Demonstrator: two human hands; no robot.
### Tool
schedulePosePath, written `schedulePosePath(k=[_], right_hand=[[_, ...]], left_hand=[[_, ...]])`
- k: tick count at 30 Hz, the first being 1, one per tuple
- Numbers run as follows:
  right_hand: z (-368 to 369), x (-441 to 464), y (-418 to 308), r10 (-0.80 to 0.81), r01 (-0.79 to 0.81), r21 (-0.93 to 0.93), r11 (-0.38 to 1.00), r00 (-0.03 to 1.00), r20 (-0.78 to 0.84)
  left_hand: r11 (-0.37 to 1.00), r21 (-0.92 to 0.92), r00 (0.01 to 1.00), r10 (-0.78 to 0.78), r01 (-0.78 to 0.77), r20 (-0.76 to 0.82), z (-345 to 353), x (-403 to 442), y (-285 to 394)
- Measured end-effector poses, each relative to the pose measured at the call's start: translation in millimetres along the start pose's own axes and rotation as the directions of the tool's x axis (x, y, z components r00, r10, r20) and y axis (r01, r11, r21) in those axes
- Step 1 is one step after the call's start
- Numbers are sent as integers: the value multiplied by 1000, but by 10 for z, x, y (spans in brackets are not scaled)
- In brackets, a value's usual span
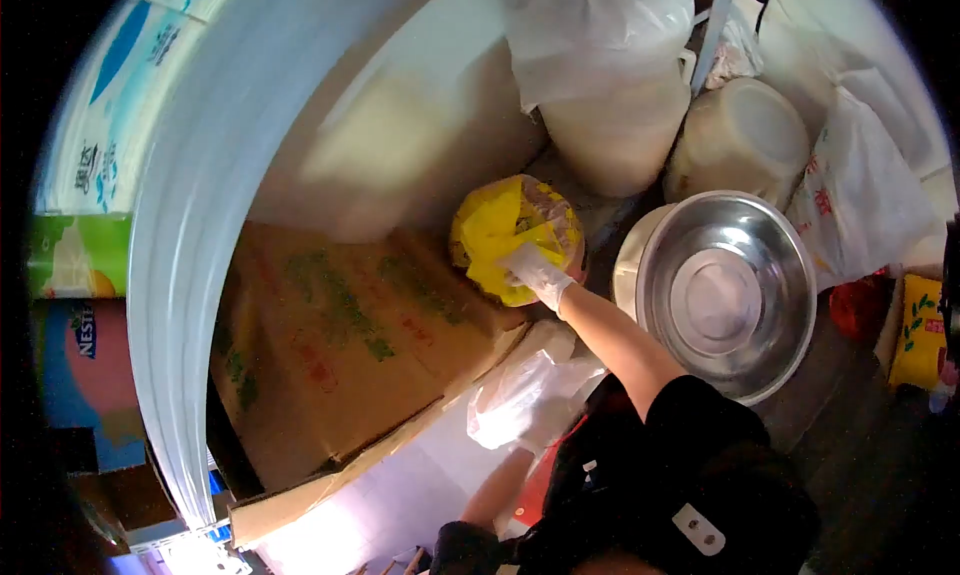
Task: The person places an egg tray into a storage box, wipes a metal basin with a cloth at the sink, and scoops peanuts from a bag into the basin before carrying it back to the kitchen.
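My right hand [538, 273], in a thin translucent glove, reaches down onto a crumpled yellow plastic bag [490, 225] and its fingers are closed on the plastic. The yellow bag sits over a round bundle or container on the floor; what lies inside is hard to make out. Lower down, my left hand [520, 443] is at a clear plastic bag [510, 400] and appears to grip it; the plastic and glare hide most of its fingers. Just right of my right forearm stands a wide steel basin [790, 305].
A large flat cardboard box [350, 345] lies to the left. Behind are a white bag-covered bucket [610, 135], a pale tub [745, 140] and a white sack [860, 195]. A yellow packet [915, 335] is at far right. Curved translucent sheeting [170, 275] runs along the left.
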State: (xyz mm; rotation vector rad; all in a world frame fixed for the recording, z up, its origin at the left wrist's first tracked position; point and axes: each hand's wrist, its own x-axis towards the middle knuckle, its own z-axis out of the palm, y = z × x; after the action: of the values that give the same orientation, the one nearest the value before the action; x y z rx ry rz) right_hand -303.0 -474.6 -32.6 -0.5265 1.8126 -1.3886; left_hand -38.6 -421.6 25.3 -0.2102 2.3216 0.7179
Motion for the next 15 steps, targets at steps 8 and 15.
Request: schedulePosePath(k=[8, 15], right_hand=[[-526, 173, 569, -295, 296, -45, 954, 955, 33], [-662, -1175, -63, 285, -561, 453, 693, 790, 543]], left_hand=[[684, -708, 452, -582, -178, -676, -1732, 805, -49], [603, -796, 507, -670, -56, -543, -1764, 977, -385]])
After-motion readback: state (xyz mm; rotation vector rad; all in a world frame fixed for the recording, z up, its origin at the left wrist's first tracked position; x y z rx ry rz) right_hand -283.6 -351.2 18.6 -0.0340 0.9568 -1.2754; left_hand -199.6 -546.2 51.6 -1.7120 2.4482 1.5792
